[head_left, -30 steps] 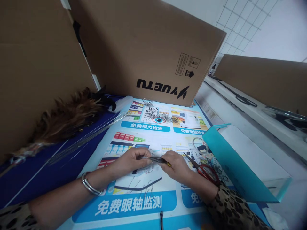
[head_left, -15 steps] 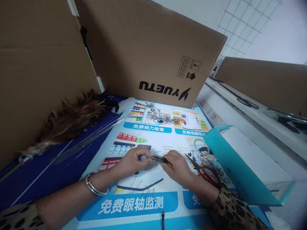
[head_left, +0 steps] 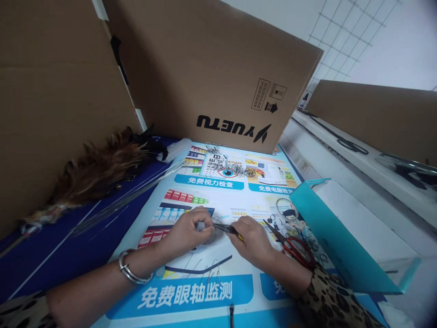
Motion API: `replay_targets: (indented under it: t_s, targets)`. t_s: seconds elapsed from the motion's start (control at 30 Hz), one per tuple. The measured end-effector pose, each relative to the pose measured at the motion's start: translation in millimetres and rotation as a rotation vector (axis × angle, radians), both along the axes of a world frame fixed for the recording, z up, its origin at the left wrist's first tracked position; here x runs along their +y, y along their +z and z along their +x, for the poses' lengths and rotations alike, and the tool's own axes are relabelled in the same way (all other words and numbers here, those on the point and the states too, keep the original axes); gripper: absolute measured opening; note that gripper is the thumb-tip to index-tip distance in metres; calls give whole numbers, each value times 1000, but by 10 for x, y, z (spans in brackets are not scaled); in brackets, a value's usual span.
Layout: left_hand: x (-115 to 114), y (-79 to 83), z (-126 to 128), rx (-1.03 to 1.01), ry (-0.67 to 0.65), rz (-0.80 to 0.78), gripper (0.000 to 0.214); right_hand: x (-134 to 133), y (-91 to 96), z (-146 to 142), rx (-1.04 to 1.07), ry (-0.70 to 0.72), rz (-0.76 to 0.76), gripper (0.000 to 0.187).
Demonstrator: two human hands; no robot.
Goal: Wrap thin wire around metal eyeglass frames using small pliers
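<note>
My left hand (head_left: 189, 230) is closed in a pinch on a thin piece of metal wire (head_left: 214, 220), held just above a printed poster (head_left: 205, 193) on the table. Facing it, my right hand (head_left: 251, 239) grips small pliers (head_left: 228, 229) with a yellow-tipped handle, and their jaws meet the wire at my left fingertips. A metal bangle (head_left: 131, 273) circles my left wrist. Several bent wire pieces (head_left: 208, 269) lie on the poster below my hands.
Red-handled scissors (head_left: 290, 243) lie right of my right hand. A teal folder (head_left: 337, 246) stands open at the right. A feather duster (head_left: 99, 168) and long straight wires (head_left: 133, 196) lie at the left. Cardboard boxes (head_left: 211, 68) wall the back; small wire parts (head_left: 225, 166) sit before them.
Both hands stay together on the wire and pliers, shifting only slightly. The view has moved a little.
</note>
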State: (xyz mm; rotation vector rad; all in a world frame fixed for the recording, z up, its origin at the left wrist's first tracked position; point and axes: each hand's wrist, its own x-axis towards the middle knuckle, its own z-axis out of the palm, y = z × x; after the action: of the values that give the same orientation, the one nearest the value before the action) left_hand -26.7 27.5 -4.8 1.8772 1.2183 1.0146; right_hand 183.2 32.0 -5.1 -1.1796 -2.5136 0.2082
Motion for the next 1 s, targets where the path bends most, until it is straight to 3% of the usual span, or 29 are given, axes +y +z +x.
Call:
replay_targets:
  t_s: [0.43, 1.0]
  targets:
    - [-22, -6, 33, 42, 46, 87, 16, -38, 19, -30, -31, -35, -53, 12]
    - [-25, 27, 16, -19, -22, 42, 14, -34, 13, -7, 3, -9, -69, 13]
